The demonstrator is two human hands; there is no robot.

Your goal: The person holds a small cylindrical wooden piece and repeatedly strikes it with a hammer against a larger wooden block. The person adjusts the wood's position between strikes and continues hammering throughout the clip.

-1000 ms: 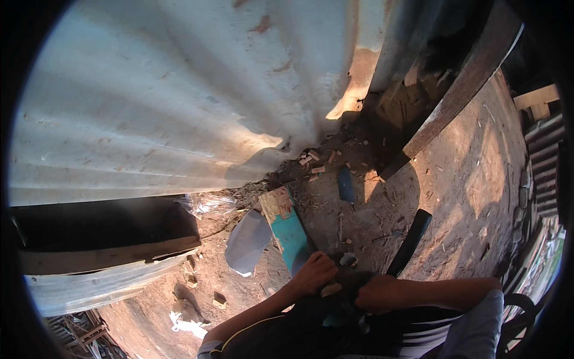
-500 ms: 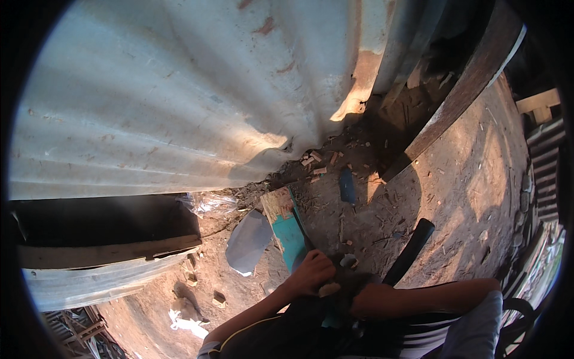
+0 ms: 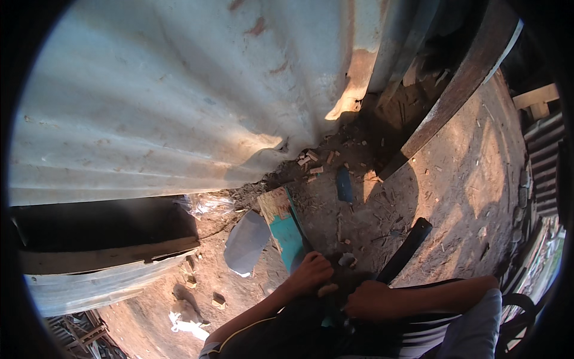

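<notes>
My left hand (image 3: 312, 272) is closed at the near end of a wooden board (image 3: 284, 236), its surface partly teal paint and partly bare wood. A dark narrow edge runs along the board's right side down to my fingers. My right hand (image 3: 366, 299) makes a fist close to my lap; whatever it grips is lost in shadow. Between the two hands shows a small tan piece (image 3: 327, 290), too dim to identify. Beyond my right forearm a long black strip (image 3: 403, 251) slants up to the right, with its lower end hidden.
Corrugated metal sheeting (image 3: 179, 107) rises ahead and to the left, above a dark opening (image 3: 101, 224). A grey flat piece (image 3: 247, 242) lies left of the board. Wood chips, brick bits (image 3: 311, 158) and a blue piece (image 3: 344, 184) litter the dirt; a wooden post (image 3: 457, 90) leans at right.
My right hand has shifted a little, and its fist shows more plainly beside the tan piece. My left hand keeps its place on the board. The whole view has moved slightly.
</notes>
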